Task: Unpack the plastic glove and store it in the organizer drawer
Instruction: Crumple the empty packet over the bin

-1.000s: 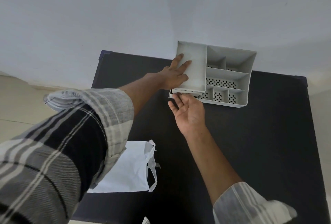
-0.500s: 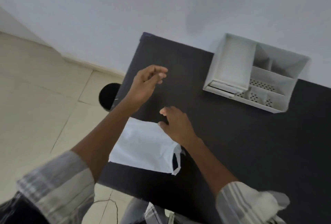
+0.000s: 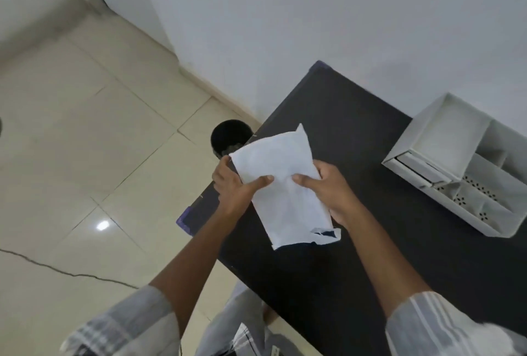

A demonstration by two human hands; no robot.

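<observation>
A flat white plastic bag (image 3: 281,173) with a torn lower end is lifted over the left edge of the black table (image 3: 356,256). My left hand (image 3: 235,187) grips its left side and my right hand (image 3: 328,187) grips its right side, thumbs on top. Whatever is inside the bag is hidden. The white organizer (image 3: 456,167) stands at the table's far right by the wall, with its drawer (image 3: 422,169) at the lower front, slightly out.
A black round bin (image 3: 228,139) stands on the tiled floor just left of the table. A white wall runs behind the table. A dark cable (image 3: 68,273) lies on the floor at left.
Both hands left the organizer and came back to the white bag. They took hold of it and lifted it off the table. The view swung left.
</observation>
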